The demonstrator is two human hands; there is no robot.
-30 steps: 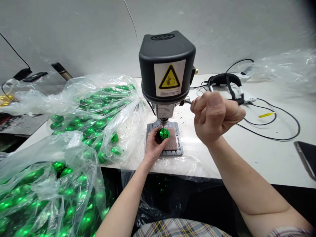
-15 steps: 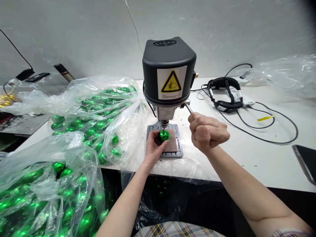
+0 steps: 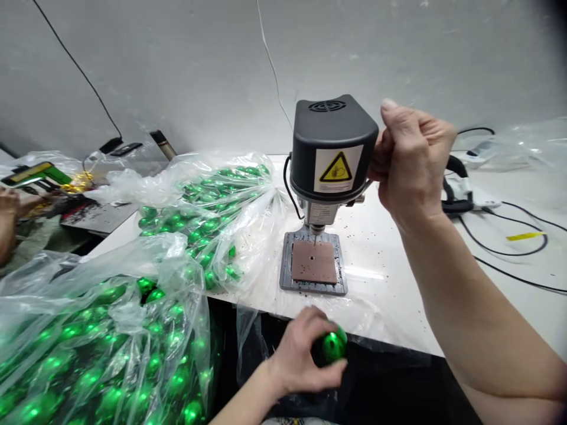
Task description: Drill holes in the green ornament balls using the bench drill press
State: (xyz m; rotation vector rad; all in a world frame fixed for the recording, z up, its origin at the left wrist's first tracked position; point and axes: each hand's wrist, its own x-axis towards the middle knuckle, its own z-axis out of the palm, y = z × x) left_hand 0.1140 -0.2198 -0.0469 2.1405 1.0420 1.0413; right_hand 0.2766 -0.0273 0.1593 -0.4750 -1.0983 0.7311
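My left hand [image 3: 308, 351] is in front of the table edge, its fingers and thumb curled around a shiny green Christmas ball [image 3: 335, 345] with a dark hole in it. The hand is slightly blurred. My right hand [image 3: 414, 159] is closed in a fist on the feed lever [image 3: 367, 186] at the right side of a small black bench drill press [image 3: 333, 133]; the fist covers most of the lever. Under the drill bit, a brown square board [image 3: 321, 268] with a small hole lies on the grey slotted base [image 3: 287, 277], dotted with dark crumbs.
Clear plastic bags [image 3: 170, 248] full of green balls lie at the left, on and before the white table [image 3: 376, 295]. Headgear [image 3: 458, 186] with black cables [image 3: 514, 218] lies at right. Another person's hand [image 3: 6, 218] is at the far left, near a green-and-black tool [image 3: 38, 175].
My left hand has taken the green ball off the board and brought it down in front of the table edge. My right hand has risen with the lever. The view has shifted left.
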